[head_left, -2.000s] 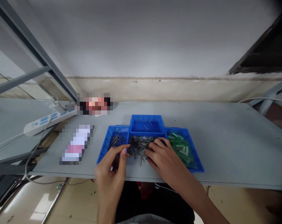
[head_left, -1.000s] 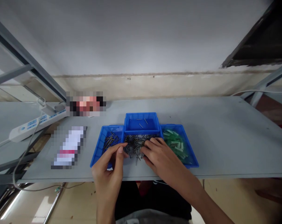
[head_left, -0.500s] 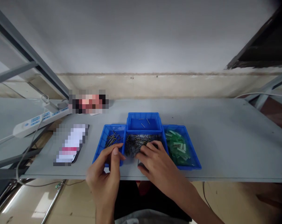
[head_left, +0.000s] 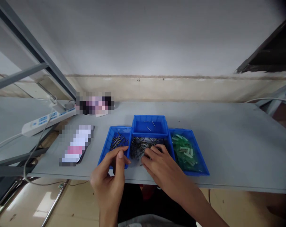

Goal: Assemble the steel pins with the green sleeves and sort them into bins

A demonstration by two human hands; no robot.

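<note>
Several blue bins stand at the near edge of a grey table point(head_left: 228, 145). The middle bin point(head_left: 172, 150) holds a heap of dark metal pins point(head_left: 140, 144); the left bin point(head_left: 108, 142) holds a few pins; the right bin point(head_left: 199, 157) holds green plastic pieces point(head_left: 184, 151); the rear bin point(head_left: 149, 126) holds two or three pins. My right hand point(head_left: 160, 167) rests on the pin heap with its fingers curled in a pinch. My left hand point(head_left: 112, 176) hovers at the left bin's front corner, thumb and fingers pinched together; what they hold is too small to see.
A white power strip point(head_left: 48, 118) with a cable lies at the far left. A blurred flat item point(head_left: 76, 145) lies left of the bins and another blurred item point(head_left: 95, 103) sits near the wall. A grey metal frame post point(head_left: 36, 52) slants up at the left.
Both hands have drawn back slightly toward the table's near edge. My right hand's fingers have curled on the pins. The camera view has shifted a little.
</note>
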